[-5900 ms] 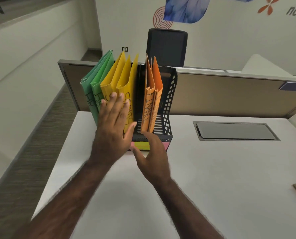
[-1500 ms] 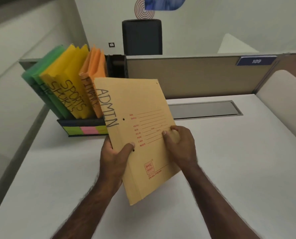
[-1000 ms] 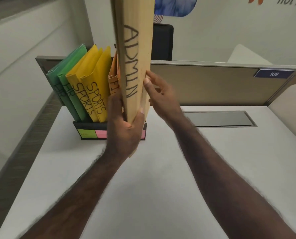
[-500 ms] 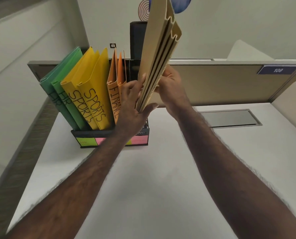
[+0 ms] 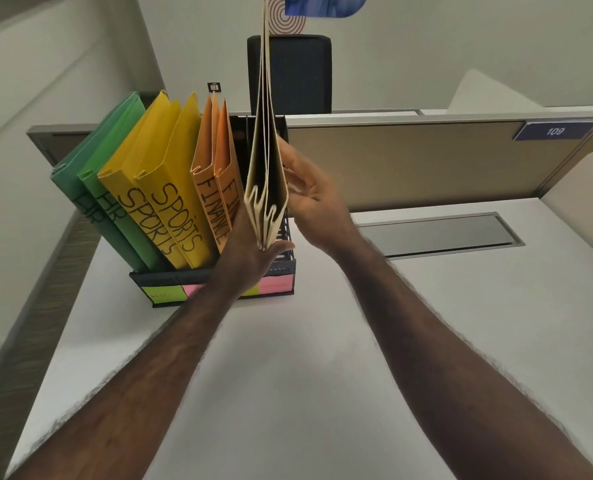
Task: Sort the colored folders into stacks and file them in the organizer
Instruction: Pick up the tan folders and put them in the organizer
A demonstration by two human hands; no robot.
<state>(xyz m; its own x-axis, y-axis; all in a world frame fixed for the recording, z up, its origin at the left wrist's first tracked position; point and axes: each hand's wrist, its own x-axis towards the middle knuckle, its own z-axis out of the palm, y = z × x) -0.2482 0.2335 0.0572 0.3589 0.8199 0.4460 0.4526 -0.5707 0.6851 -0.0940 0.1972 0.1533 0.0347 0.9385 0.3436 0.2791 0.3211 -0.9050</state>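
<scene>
A black mesh organizer [image 5: 281, 268] with coloured sticky labels on its front stands on the white desk [image 5: 322, 358]. It holds green folders [image 5: 94, 174], yellow "SPORTS" folders [image 5: 170, 188] and orange "FINANCE" folders [image 5: 215, 174]. Tan folders [image 5: 265, 161] stand upright, edge-on, in the rightmost slot. My left hand [image 5: 250, 251] grips their lower edge from the front. My right hand [image 5: 314, 199] lies against their right side, fingers spread.
A tan partition [image 5: 409, 157] with a "109" tag runs behind the desk. A grey cable hatch [image 5: 437, 233] is set in the desk to the right. A black chair back [image 5: 291, 71] rises beyond the partition. Floor drops off at left.
The tan folders have come down from a tilt above the organizer to upright in the rightmost slot. Both hands dropped with them.
</scene>
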